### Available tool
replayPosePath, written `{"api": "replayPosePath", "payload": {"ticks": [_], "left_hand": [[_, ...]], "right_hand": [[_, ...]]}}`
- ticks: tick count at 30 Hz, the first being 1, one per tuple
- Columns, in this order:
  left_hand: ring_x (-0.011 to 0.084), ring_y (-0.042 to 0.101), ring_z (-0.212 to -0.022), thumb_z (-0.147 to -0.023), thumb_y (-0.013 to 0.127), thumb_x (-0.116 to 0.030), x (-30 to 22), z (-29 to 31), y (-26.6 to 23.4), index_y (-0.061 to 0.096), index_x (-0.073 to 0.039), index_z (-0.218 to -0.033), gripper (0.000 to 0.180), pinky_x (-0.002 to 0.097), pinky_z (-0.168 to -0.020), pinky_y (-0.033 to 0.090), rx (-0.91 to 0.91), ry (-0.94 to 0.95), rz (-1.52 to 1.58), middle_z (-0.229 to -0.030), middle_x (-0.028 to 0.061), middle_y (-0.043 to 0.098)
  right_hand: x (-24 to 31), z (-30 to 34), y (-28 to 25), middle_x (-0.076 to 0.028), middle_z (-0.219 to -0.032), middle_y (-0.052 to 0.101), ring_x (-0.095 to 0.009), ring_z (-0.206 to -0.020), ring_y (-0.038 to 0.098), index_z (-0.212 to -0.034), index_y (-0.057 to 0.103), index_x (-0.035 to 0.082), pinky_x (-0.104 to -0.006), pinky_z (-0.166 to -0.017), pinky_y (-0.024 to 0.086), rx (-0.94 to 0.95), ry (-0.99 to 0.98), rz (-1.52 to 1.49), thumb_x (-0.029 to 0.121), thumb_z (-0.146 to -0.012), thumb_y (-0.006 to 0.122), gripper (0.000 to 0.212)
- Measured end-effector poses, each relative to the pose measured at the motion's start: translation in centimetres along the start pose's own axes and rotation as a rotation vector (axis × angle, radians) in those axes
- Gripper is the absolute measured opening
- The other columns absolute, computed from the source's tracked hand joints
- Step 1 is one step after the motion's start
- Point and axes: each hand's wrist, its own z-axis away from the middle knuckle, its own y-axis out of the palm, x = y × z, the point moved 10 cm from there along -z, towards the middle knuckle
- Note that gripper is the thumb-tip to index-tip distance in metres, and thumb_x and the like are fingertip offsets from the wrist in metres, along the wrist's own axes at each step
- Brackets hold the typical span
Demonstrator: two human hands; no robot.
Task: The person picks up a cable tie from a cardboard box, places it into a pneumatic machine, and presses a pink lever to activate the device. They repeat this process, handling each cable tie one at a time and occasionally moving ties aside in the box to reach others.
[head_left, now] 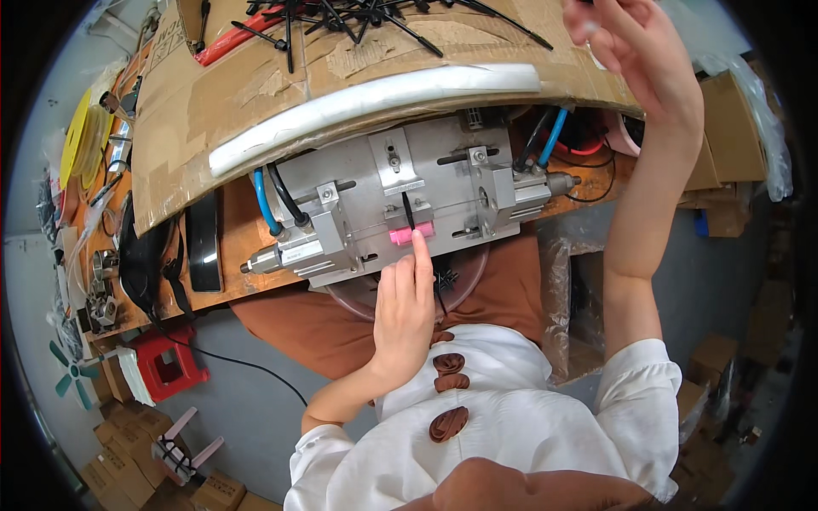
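Left hand (403, 313): extended forward from the lower edge, fingers held together and nearly straight, grasping nothing. The index fingertip (420, 241) touches the lower edge of a small pink block (409, 233) seated at the front centre of a grey metal fixture (400, 200). A thin black cable tie (408, 210) stands upright out of the pink block, just above the fingertip.

Right hand (635, 47): raised high at the upper right, above the far edge of the cardboard sheet (256, 77). The fingers are curled loosely; whether they grip anything cannot be determined, since the fingertips run to the frame edge.

Fixture: mounted on a brown wooden bench (247, 255), partly under the cardboard sheet. A pneumatic cylinder (285, 254) projects from its left side, with blue and black hoses (271, 204) attached. A second cylinder (545, 187) projects from its right side, with a blue hose (554, 136) above it.

Surroundings: a pile of loose black cable ties (358, 17) lies on top of the cardboard. A white foam strip (375, 98) runs along the near edge of the cardboard. A red stool (170, 362) stands on the floor at lower left
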Motion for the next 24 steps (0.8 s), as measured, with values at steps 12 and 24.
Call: {"api": "replayPosePath", "payload": {"ticks": [12, 24], "left_hand": [[0.0314, 0.051, -0.097, -0.074, 0.065, 0.007, 0.3, -0.3, -2.7, 0.032, 0.003, -0.143, 0.076, 0.0369, -0.081, 0.046, -0.008, -0.004, 0.068, -0.110, 0.0160, 0.052], [0.0262, 0.053, -0.084, -0.086, 0.057, 0.001, 10.6, -11.5, -15.5, 0.057, -0.006, -0.121, 0.035, 0.0363, -0.078, 0.046, -0.345, -0.041, -0.037, -0.096, 0.0131, 0.054]], "right_hand": [[-3.8, 16.4, 13.7, -0.013, -0.082, 0.065, -0.019, -0.063, 0.060, -0.122, 0.054, -0.006, -0.0283, -0.053, 0.049, -0.053, -0.417, 0.607, -0.004, -0.072, 0.073, 0.053], [0.1, 9.4, -7.0, -0.014, -0.087, 0.065, -0.031, -0.074, 0.062, -0.099, 0.064, 0.006, -0.0369, -0.067, 0.049, -0.631, -0.279, 1.195, 0.012, -0.086, 0.061, 0.014]]}}
